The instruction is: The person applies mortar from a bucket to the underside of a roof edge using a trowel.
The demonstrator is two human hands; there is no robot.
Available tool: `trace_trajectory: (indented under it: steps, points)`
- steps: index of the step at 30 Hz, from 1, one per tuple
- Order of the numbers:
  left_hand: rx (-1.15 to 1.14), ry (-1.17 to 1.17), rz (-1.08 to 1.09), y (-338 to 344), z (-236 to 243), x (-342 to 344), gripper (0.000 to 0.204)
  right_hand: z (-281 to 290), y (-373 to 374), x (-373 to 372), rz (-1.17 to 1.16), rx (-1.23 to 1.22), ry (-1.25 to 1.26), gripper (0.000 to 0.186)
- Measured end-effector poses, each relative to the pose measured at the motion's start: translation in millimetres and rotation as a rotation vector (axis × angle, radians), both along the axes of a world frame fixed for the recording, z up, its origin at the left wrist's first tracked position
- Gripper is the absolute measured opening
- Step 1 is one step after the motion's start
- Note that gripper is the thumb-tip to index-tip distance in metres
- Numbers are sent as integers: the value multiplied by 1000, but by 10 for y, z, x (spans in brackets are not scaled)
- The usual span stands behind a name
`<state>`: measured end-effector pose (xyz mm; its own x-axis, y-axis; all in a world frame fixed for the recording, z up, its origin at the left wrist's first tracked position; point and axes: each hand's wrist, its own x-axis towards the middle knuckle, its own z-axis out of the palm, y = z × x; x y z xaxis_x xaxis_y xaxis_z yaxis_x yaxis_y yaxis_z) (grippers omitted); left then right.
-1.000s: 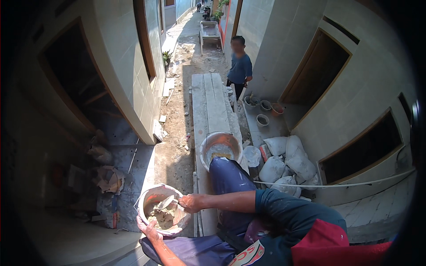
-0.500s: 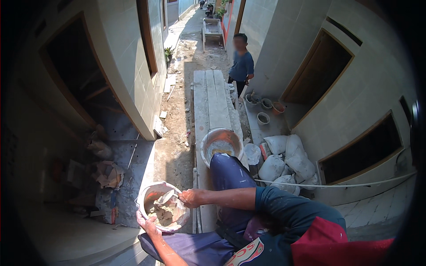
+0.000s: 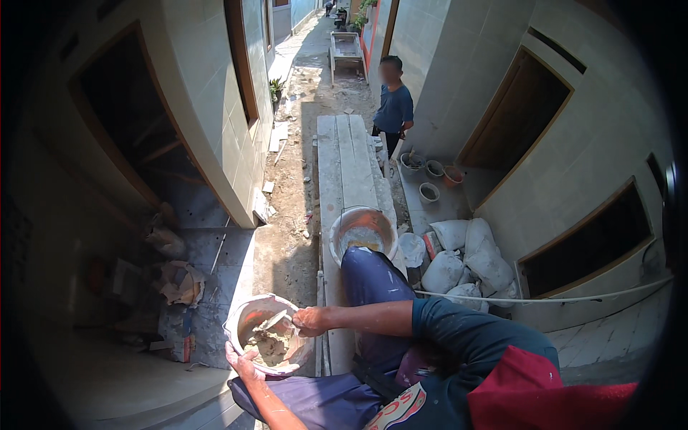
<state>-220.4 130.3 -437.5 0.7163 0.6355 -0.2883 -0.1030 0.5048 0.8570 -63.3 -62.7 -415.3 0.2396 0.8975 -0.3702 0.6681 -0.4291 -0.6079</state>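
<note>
Change: the trowel [image 3: 274, 319] blade has swung from the middle of the mortar to the upper left of the small bucket [image 3: 244, 324].
Small bucket: at lower left, partly filled with grey-brown mortar [image 3: 271, 347].
Left hand [image 3: 242, 362]: grasps the bucket's near rim from below.
Right hand [image 3: 310, 322]: clenched on the trowel handle over the bucket.
Large bucket [image 3: 363, 233]: on the plank walkway [image 3: 345, 161] beyond the knee, holding pale mortar.
Beyond: small pots [image 3: 428, 191], white sacks [image 3: 459, 258], a person standing [image 3: 394, 107].
</note>
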Motion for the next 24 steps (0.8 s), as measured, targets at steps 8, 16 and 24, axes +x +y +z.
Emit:
trace_trajectory:
  steps: [8,16,24]
  points:
    - [-137,-95,-18,97,-228,-205,89,575,-82,280,-150,-308,210,54]
    - [-86,-136,-90,-24,299,-89,78,2650,-858,323,25,1279,184,93]
    - [-152,-120,-75,-56,52,-159,78,2296,-760,292,-124,1025,187,92]
